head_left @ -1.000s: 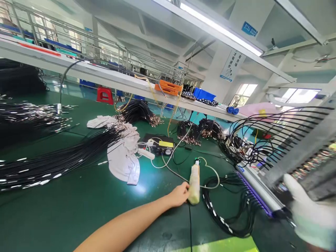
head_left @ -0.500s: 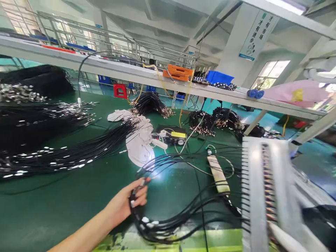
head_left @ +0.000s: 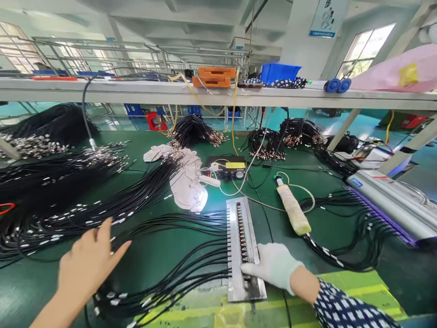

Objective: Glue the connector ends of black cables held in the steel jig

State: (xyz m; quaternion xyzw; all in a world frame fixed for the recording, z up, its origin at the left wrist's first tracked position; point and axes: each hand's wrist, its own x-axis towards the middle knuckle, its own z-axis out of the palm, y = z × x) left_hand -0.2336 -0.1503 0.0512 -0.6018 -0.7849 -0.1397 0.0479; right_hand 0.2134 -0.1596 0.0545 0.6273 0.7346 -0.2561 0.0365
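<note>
My left hand (head_left: 87, 262), bare, is open with fingers apart above the near end of a bundle of black cables (head_left: 191, 269). These cables run rightwards into the slots of a flat metal fixture (head_left: 234, 259), where a row of small copper-coloured ends shows in its central channel. In a white glove, my right hand (head_left: 275, 266) grips the fixture's right edge, its thumb across the top and its other fingers mostly hidden. A wrapped, pale yellow handle-like tool (head_left: 292, 209) lies to the right of the fixture, with a pale cord at its far end.
Large heaps of black cables (head_left: 85, 218) cover the left. White gloves (head_left: 187, 182) lie beside a black control box (head_left: 225, 167). At right stands a silver machine with a purple slotted edge (head_left: 385, 218). A white shelf (head_left: 146, 93) crosses behind; yellow tape (head_left: 355, 289) covers the near bench.
The fixture has come from the right to the middle of the bench and lies flatter. My left hand has let go of the cables and moved left, and my view has levelled.
</note>
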